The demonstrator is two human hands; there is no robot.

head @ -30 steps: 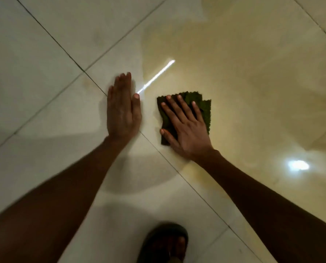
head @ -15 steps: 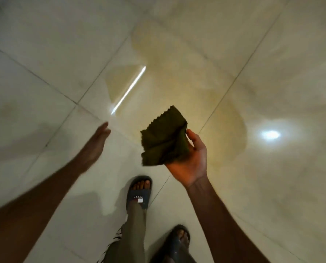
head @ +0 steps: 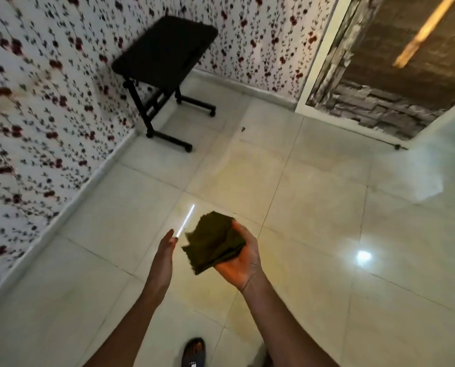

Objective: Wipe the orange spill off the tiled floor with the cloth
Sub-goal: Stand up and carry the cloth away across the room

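While the right hand (head: 241, 260) cups one folded green cloth (head: 213, 242), fingers curled round it well above the tiled floor (head: 313, 234), the left hand (head: 165, 247) hangs beside it with straight, relaxed fingers, holding nothing. A yellowish sheen on the tiles suggests residue; wiping seems paused, so next the cloth must go back down flat. One black side table (head: 165, 54), one sandal (head: 193, 352)

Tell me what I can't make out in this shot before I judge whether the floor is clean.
- Orange spill: the floor shows only a faint yellowish sheen, and glare makes residue impossible to judge.
- Floor under the cloth and both hands: covered by them in the head view.
- Right hand: fingers hidden behind the cloth.
- Left hand: edge-on, palm unseen.
- Sandal: cut off by the bottom edge.
- Wallpaper: motion-blurred.
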